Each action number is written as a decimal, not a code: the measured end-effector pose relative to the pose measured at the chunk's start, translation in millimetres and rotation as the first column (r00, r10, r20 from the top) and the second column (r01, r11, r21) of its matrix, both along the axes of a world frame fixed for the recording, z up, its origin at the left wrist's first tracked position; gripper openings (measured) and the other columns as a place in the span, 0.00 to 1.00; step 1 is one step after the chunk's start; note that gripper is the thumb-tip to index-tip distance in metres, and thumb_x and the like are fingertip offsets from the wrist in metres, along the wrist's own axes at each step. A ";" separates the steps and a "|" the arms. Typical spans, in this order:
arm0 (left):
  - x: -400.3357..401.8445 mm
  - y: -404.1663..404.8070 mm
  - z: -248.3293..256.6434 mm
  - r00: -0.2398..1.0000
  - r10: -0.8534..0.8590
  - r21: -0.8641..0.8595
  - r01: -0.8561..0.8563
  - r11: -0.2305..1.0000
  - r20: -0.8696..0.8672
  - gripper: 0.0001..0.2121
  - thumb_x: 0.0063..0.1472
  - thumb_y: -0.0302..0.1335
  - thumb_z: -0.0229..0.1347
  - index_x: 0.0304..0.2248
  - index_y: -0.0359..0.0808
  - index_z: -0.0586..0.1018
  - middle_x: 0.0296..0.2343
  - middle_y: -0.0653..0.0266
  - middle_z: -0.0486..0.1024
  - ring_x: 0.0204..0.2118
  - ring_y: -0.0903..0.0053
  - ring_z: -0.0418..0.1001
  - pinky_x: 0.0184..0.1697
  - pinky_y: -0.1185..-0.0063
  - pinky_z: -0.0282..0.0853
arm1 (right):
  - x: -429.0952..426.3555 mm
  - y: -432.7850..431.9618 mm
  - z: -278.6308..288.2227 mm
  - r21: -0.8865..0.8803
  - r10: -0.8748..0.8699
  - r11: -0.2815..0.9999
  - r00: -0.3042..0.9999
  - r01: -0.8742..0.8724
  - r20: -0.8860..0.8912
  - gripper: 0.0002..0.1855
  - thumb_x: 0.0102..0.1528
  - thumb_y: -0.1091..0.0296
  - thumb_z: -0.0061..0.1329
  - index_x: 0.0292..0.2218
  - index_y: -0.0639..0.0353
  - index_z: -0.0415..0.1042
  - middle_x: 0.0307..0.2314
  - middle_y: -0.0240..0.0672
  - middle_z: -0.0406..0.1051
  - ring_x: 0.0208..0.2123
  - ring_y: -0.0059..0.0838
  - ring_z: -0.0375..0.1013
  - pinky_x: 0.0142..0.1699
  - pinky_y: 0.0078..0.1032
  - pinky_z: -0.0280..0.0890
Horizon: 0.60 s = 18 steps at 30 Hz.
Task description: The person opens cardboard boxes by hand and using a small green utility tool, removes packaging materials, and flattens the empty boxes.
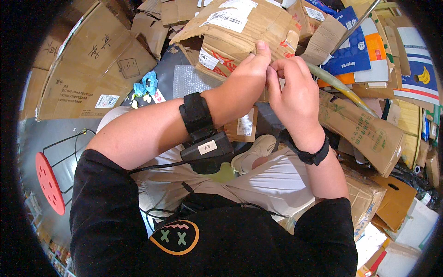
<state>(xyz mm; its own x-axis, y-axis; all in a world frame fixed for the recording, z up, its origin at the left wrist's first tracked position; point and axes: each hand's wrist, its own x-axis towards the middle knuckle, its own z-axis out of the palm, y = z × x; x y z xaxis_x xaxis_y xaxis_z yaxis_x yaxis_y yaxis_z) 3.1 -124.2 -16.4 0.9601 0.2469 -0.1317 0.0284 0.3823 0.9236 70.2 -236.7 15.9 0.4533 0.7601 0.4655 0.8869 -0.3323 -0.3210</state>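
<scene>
A worn cardboard box [268, 26] with red print and white labels lies tilted in front of me, one end torn. My left hand [252, 67] is at its near side, thumb pointing up against the cardboard and the other fingers hidden behind the palm. Close against it, my right hand [294, 81] has its fingers curled and its thumb near the fingertips. The two hands meet at the box's near edge. Whatever lies between the fingertips is hidden, so a grip cannot be made out. Black straps circle both wrists; a black device [207, 152] hangs at the left one.
A large carton [93, 65] stands at left, near a red round stool [50, 183]. Bubble wrap [192, 81] and a blue crumpled scrap [147, 85] lie on the floor. At right are a long carton [363, 133], a pole [342, 86] and stacked flattened cardboard [413, 65].
</scene>
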 end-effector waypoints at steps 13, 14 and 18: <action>1.0 -3.2 4.1 0.995 -0.037 -0.235 0.013 0.972 -0.098 0.31 0.70 0.49 0.24 0.43 0.29 0.70 0.38 0.56 0.72 0.41 0.73 0.70 0.49 0.77 0.64 | -0.1 -0.6 2.0 -0.024 -0.051 0.999 0.990 0.048 -0.134 0.04 0.52 0.76 0.50 0.28 0.65 0.67 0.24 0.42 0.66 0.25 0.38 0.69 0.31 0.30 0.63; 1.0 -2.5 -1.8 0.995 -0.036 -0.235 0.012 0.972 -0.098 0.31 0.70 0.49 0.24 0.43 0.29 0.70 0.38 0.56 0.72 0.41 0.73 0.70 0.49 0.77 0.64 | 0.2 -0.4 1.9 -0.020 -0.049 0.999 0.988 0.046 -0.146 0.05 0.52 0.76 0.50 0.28 0.65 0.67 0.24 0.41 0.67 0.25 0.37 0.68 0.31 0.29 0.63; 9.4 -6.8 -21.3 0.992 -0.047 -0.057 0.053 0.997 0.114 0.22 0.72 0.37 0.27 0.45 0.26 0.66 0.35 0.54 0.71 0.37 0.71 0.70 0.44 0.76 0.68 | 2.4 -2.4 1.9 0.009 -0.047 0.999 0.982 0.050 -0.184 0.05 0.52 0.75 0.50 0.28 0.66 0.67 0.23 0.41 0.67 0.25 0.35 0.68 0.32 0.29 0.64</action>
<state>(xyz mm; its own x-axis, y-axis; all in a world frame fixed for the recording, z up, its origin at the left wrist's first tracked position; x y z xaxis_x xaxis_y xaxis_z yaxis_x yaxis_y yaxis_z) 12.5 -131.1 -37.7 0.9806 0.1930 -0.0357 -0.0535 0.4379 0.8975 72.6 -239.0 17.8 0.5679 0.7293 0.3816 0.7956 -0.3676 -0.4815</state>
